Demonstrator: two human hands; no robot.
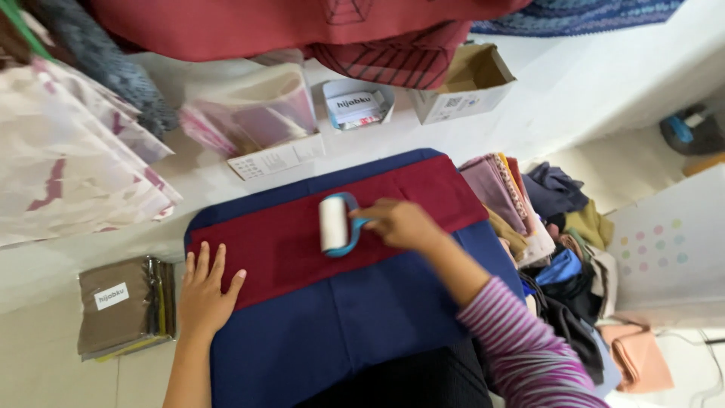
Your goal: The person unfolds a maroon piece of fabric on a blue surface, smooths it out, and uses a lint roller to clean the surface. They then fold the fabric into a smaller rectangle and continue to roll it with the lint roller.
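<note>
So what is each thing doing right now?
Left hand: flat, pressing the dark red cloth's edge.
Right hand: gripping the lint roller's handle.
Lint roller: lying on the dark red cloth.
Dark red cloth: spread flat over navy cloth.
Cardboard box: open.
Folded fabrics: stacked.

A lint roller (333, 224) with a white roll and blue handle is gripped by the right hand (400, 224) and is pressed onto a dark red cloth (287, 245). The cloth is spread across a navy blue cloth (340, 325), and its left edge is held flat by the left hand (204, 291), fingers spread. Brown packaged items (121, 306) are stacked at the left. Folded fabrics (502, 196) are piled at the right, and an open cardboard box (464, 87) is seen farther off.
</note>
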